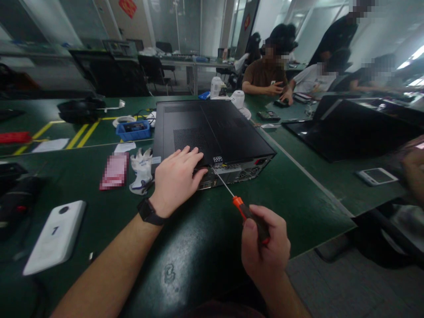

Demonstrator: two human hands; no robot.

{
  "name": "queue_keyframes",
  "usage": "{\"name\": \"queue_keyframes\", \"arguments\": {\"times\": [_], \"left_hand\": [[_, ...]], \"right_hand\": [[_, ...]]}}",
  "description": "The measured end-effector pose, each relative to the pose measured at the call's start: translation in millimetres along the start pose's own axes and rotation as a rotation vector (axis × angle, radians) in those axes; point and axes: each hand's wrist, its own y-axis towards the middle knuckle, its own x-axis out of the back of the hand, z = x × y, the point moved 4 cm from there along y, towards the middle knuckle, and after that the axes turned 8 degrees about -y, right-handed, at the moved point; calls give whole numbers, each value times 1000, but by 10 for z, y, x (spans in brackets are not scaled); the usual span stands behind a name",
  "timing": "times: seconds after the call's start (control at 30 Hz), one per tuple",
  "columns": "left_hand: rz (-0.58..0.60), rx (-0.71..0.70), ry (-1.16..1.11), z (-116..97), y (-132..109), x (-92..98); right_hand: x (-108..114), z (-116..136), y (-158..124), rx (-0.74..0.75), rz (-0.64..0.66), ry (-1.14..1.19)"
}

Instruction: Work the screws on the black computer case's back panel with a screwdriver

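A black computer case (pixel 232 128) lies flat on the green table, its rear panel with a round fan grille towards me. My left hand (pixel 177 176) rests on the case's top near the rear edge, its fingers spread and the thumb over that edge. In my right hand (pixel 266 247) is a screwdriver (pixel 241 207) with an orange and dark handle, gripped between thumb and fingers. The thin shaft points up and left, and its tip meets the rear edge of the case close to my left thumb. Whether the tip sits on a screw is too small to tell.
A white glove (pixel 141 172), a pink packet (pixel 115 171) and a blue tray (pixel 133 130) are left of the case. A white device (pixel 55 236) lies nearer. On the right are a phone (pixel 377 176) and black panels (pixel 351 128). Several people sit beyond.
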Motion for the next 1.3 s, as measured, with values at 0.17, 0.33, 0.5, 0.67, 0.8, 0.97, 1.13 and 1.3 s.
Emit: {"name": "queue_keyframes", "arguments": {"times": [0.17, 0.33, 0.5, 0.67, 0.8, 0.97, 1.13, 1.3], "left_hand": [[-6, -6, 2, -3, 0, 5], [3, 2, 6, -6, -1, 7], [-2, 4, 2, -3, -2, 6], [-5, 4, -12, -3, -2, 6], [-4, -2, 0, -5, -1, 12], [-5, 0, -1, -7, -4, 13], [-2, 6, 10, -1, -9, 2], [-2, -2, 5, 3, -10, -1]], "right_hand": [[-27, -36, -40, -54, 56, 53], [-2, 20, -2, 20, 31, 63], [-12, -27, -28, -45, 25, 39], [13, -2, -12, -6, 50, 119], [21, 23, 9, 43, 23, 96], [-24, -54, -59, -55, 45, 88], [12, -4, -25, -2, 35, 117], [29, 9, -34, -3, 25, 2]]}}
